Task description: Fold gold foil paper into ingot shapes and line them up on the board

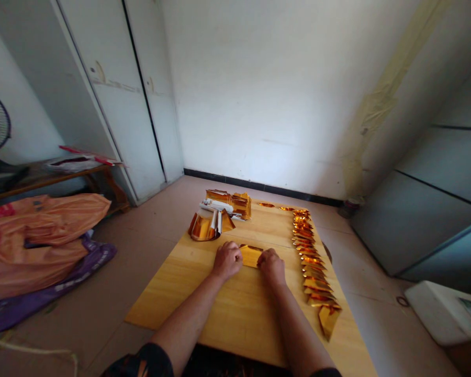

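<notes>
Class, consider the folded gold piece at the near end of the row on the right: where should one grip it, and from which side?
Probably pinch the folded gold piece by its narrow tip, the right hand coming from the near side: that tip points toward the person, while the far edge sits close to the next piece.

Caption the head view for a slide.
Left hand and right hand hold gold paper at a wooden table, near folded pieces.
</notes>
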{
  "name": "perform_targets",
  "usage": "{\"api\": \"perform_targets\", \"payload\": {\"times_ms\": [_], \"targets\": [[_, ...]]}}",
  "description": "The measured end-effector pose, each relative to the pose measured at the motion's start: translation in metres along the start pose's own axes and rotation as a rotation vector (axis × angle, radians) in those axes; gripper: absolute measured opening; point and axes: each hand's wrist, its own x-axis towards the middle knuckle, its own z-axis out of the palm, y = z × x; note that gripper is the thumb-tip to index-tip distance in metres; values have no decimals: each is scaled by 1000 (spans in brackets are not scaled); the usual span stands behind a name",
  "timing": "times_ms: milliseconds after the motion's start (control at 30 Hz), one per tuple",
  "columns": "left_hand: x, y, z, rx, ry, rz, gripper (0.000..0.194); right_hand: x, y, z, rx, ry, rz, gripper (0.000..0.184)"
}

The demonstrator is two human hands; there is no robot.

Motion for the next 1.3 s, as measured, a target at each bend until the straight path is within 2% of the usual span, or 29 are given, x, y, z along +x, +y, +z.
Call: {"api": "perform_targets", "payload": {"times_ms": [233, 400, 567, 633, 800, 967, 1133, 1300], "targets": [[0, 2, 0, 32, -31, -22, 7, 0, 0, 0, 12, 2, 6, 22], [0, 0, 1, -6, -6, -23, 7, -1, 6, 4, 95, 44, 9, 12], [1, -2, 2, -45, 48, -27, 14, 0, 14, 13, 238, 129, 58, 49], [1, -3, 3, -53, 69, -38, 22, 0, 16, 16, 276, 126, 59, 54], [0, -6, 8, -99, 91, -43, 46, -1, 20, 21, 298, 182, 12, 36], [0, -9, 11, -111, 88, -44, 56, -2, 25, 26, 284, 270, -122, 18], [0, -9, 11, -102, 103, -11, 48, 0, 29, 28, 199, 228, -179, 17], [0, -10, 9, -127, 100, 35, 38, -2, 28, 22, 180, 161, -202, 6]]}}
